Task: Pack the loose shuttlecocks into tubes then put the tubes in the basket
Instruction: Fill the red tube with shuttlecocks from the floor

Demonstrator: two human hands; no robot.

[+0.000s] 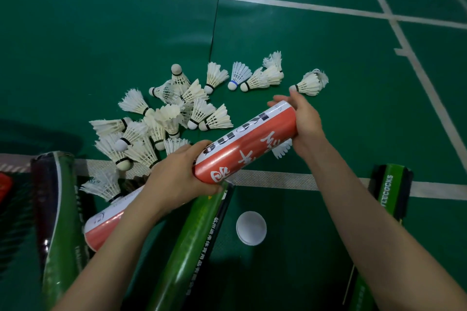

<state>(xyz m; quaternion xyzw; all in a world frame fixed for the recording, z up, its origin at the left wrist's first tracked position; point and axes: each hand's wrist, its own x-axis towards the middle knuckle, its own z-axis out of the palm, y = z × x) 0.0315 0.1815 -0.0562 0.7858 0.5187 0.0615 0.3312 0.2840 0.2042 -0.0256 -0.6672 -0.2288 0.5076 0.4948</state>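
Observation:
I hold a red and white tube (246, 142) slanted above the green court floor. My left hand (177, 179) grips its near end. My right hand (303, 121) wraps its far end, covering the opening. A heap of several white feather shuttlecocks (161, 121) lies on the floor beyond the tube, with a few more in a row further right (262, 77) and one apart (309, 83). A feather tip (281, 150) shows under the tube by my right wrist. No basket is in view.
A second red and white tube (106, 227) lies under my left forearm. Green tubes lie at the left (63, 209), centre (192, 242) and right (389, 189). A white round lid (251, 228) rests on the floor between my arms. White court lines cross the floor.

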